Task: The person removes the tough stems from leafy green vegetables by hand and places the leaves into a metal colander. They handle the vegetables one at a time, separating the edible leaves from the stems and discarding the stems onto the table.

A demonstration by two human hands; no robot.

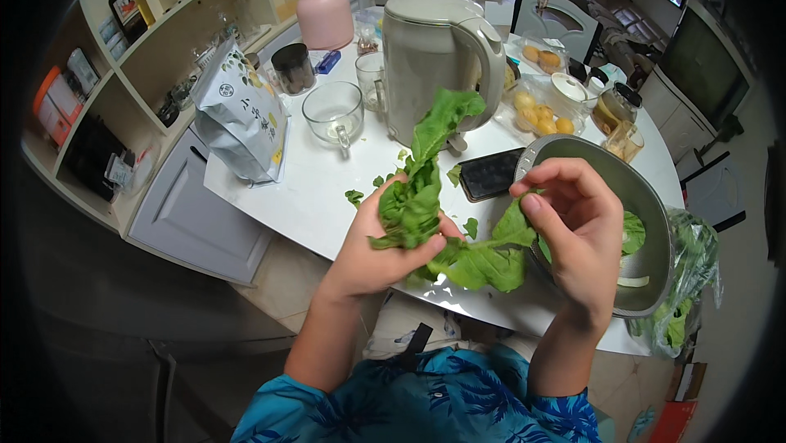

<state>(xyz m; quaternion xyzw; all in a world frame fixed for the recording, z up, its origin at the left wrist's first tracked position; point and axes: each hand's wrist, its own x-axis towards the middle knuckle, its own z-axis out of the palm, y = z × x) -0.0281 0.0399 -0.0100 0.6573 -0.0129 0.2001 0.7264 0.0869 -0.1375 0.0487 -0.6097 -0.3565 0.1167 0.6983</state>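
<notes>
My left hand [387,252] is closed around the lower part of a bunch of leafy greens [411,203], whose leaves rise in front of the kettle. Between the thumb and fingers of my right hand [571,228] is the tip of a green leaf [491,259] that stretches across from the left hand. Right behind that hand a metal colander [660,246] holds some leaves and a pale stem piece [632,281]. Torn leaf bits [354,197] lie scattered on the white table [276,216]. A plastic bag of greens [681,277] is at the colander's right.
Beyond the greens stands a large electric kettle [424,68]. A black phone [491,174] lies beside the colander. Further left are a glass cup [333,112], a lidded jar [293,68], a foil pouch [242,117] and a pink jug [325,10]. Yellow fruit [543,114] sits behind the colander.
</notes>
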